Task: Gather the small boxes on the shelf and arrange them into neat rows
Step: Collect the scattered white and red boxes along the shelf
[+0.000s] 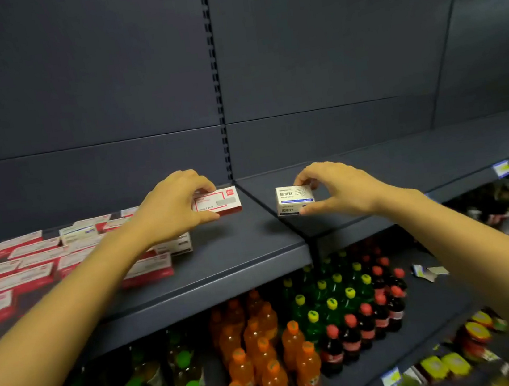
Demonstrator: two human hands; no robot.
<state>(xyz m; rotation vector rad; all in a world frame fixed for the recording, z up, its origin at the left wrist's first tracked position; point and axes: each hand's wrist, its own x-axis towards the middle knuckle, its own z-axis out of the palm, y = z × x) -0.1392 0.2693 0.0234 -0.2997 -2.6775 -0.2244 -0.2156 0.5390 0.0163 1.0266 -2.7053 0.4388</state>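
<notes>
a red-and-white box is gripped by the left hand at the back right corner of the left shelf board, just in front of the dark back panel. the fingers are curled over its far edge and the thumb is set against its near edge. whether it rests on the board or is lifted clear cannot be told.

a white box with a blue stripe is pinched by the right hand. the fingertips are closed on its upper right corner and the thumb is pressed along its lower right edge. it is held at the left end of the right shelf board, just past the seam between the two boards. contact with the board cannot be made out. the two held boxes are kept apart, with the seam between them.

to the left, behind the left forearm, many more red-and-white boxes are spread loosely over the left board at mixed angles, some overlapping, with a few pale ones among them.

a blue price tag is fixed to the front lip of the right board. on the shelf below, orange bottles, green bottles and dark red-capped bottles are stood in rows.
</notes>
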